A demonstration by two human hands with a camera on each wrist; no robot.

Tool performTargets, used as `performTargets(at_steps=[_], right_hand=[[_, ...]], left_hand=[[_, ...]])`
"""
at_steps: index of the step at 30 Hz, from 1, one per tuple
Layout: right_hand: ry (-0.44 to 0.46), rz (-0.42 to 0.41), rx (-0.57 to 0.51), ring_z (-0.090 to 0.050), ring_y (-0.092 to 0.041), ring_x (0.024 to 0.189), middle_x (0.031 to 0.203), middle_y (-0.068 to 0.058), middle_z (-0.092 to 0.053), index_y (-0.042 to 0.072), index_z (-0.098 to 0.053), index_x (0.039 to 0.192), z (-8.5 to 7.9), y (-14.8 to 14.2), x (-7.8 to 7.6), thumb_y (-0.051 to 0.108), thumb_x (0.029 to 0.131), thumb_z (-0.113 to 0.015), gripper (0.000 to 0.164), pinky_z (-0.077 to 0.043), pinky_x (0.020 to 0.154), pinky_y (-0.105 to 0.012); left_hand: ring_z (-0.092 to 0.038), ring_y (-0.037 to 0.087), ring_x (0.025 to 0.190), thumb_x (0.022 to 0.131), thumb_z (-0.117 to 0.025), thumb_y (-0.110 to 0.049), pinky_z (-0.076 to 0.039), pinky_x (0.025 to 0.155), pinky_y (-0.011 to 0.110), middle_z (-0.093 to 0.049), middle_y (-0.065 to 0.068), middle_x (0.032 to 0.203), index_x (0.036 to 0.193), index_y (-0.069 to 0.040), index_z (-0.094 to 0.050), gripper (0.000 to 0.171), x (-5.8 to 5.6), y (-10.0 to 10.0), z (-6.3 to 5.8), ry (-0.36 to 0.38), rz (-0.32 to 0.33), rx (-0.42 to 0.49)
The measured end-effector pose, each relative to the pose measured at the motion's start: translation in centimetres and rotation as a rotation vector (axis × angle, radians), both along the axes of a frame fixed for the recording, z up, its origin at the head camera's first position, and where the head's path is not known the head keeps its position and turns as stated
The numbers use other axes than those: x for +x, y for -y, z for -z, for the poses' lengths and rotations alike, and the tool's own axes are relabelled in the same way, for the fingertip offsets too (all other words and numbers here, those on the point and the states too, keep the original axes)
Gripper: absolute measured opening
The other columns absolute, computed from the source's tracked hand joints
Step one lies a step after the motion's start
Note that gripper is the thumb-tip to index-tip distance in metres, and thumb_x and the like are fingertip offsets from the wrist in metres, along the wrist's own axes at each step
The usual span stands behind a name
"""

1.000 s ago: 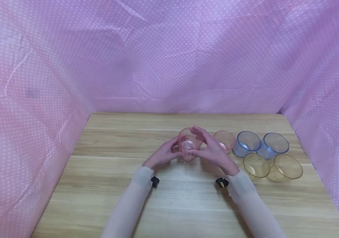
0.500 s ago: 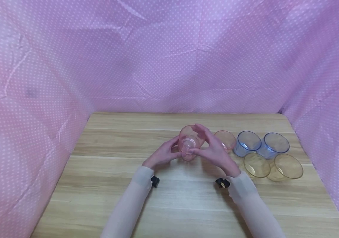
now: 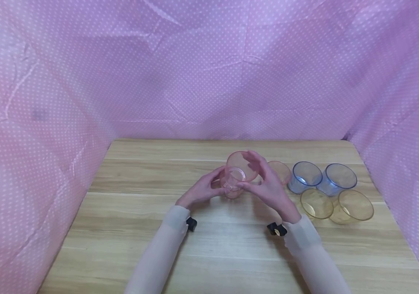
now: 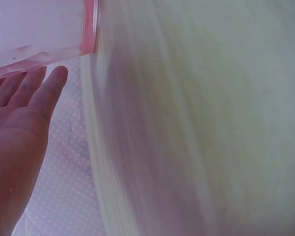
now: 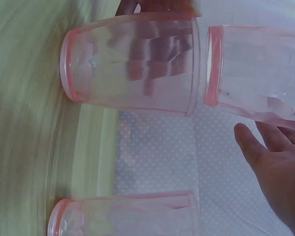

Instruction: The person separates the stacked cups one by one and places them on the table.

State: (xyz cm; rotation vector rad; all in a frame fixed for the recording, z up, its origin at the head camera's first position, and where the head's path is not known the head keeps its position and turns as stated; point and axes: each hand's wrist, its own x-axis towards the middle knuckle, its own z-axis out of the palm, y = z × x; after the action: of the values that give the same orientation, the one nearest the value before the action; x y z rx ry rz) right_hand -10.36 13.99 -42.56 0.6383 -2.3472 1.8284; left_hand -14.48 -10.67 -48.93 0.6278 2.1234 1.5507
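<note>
My left hand (image 3: 202,190) grips a clear pink cup (image 5: 137,64) that stands upright on the table, thumb in front and fingers at its far side. A second pink cup (image 3: 237,161) is in my right hand (image 3: 273,191), its thumb and fingers spread round the wall. In the right wrist view this upper cup (image 5: 265,73) hangs just over the lower cup's rim, with a narrow gap between them. The left wrist view catches only part of one pink cup (image 4: 39,29) above the fingers. Right of my right hand stands a third pink cup (image 3: 282,171), partly hidden.
Two blue cups (image 3: 306,175) stand side by side at the right, with two yellow cups (image 3: 317,204) nearer me. All have their mouths up on the wooden table (image 3: 139,253). Pink dotted cloth (image 3: 195,73) surrounds the table's back and sides.
My right hand has lifted the upper pink cup away from the lower one, up and slightly to the right. The left hand and the lower cup stay in place.
</note>
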Motion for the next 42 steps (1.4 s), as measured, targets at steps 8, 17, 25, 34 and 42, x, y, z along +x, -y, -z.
performTargets(at_steps=[8,17,25,34,42], right_hand=[[-0.012,-0.007,-0.036,-0.046,-0.045,0.140,0.156,-0.021,-0.046,0.006,-0.033,0.159,-0.5,-0.2,0.7,-0.011,0.079,-0.084,0.097,-0.036,0.122,-0.042],[-0.030,-0.024,-0.132,-0.042,-0.030,0.145,0.155,-0.027,-0.043,0.001,-0.032,0.158,-0.4,-0.6,1.3,-0.023,0.075,-0.079,0.099,-0.038,0.121,-0.032],[0.000,0.022,-0.110,-0.044,-0.043,0.141,0.156,-0.023,-0.044,-0.001,-0.032,0.158,-0.8,-0.9,2.0,-0.021,0.074,-0.081,0.100,-0.042,0.117,-0.031],[-0.093,0.065,-0.075,-0.052,-0.024,0.138,0.150,-0.027,-0.050,-0.001,-0.037,0.156,-1.0,-1.7,2.8,-0.023,0.069,-0.084,0.101,-0.043,0.115,-0.025],[-0.109,0.062,-0.083,-0.052,-0.007,0.137,0.150,-0.031,-0.048,-0.007,-0.035,0.155,-0.9,-2.5,3.7,-0.027,0.067,-0.082,0.102,-0.043,0.115,-0.025]], left_hand=[[-0.047,0.029,0.144,0.095,-0.079,-0.023,-0.042,0.118,0.039,-0.042,0.006,0.162,0.163,-0.017,-0.033,0.082,0.1,0.1,-0.1,0.005,-0.008,0.012],[-0.043,0.023,0.147,0.096,-0.078,-0.027,-0.041,0.119,0.036,-0.039,-0.001,0.164,0.163,-0.019,-0.032,0.082,0.0,0.1,-0.2,-0.004,0.018,0.016],[-0.041,0.017,0.147,0.095,-0.079,-0.024,-0.038,0.121,0.034,-0.042,-0.005,0.162,0.162,-0.021,-0.035,0.080,-0.2,0.1,0.0,-0.052,0.027,0.010],[-0.043,0.018,0.146,0.095,-0.079,-0.026,-0.038,0.121,0.033,-0.045,-0.004,0.160,0.161,-0.024,-0.037,0.078,-0.2,0.0,0.0,-0.080,0.029,0.004],[-0.043,0.018,0.146,0.095,-0.078,-0.025,-0.037,0.121,0.032,-0.045,0.000,0.160,0.162,-0.017,-0.034,0.080,-0.1,0.1,0.0,-0.085,0.024,-0.011]])
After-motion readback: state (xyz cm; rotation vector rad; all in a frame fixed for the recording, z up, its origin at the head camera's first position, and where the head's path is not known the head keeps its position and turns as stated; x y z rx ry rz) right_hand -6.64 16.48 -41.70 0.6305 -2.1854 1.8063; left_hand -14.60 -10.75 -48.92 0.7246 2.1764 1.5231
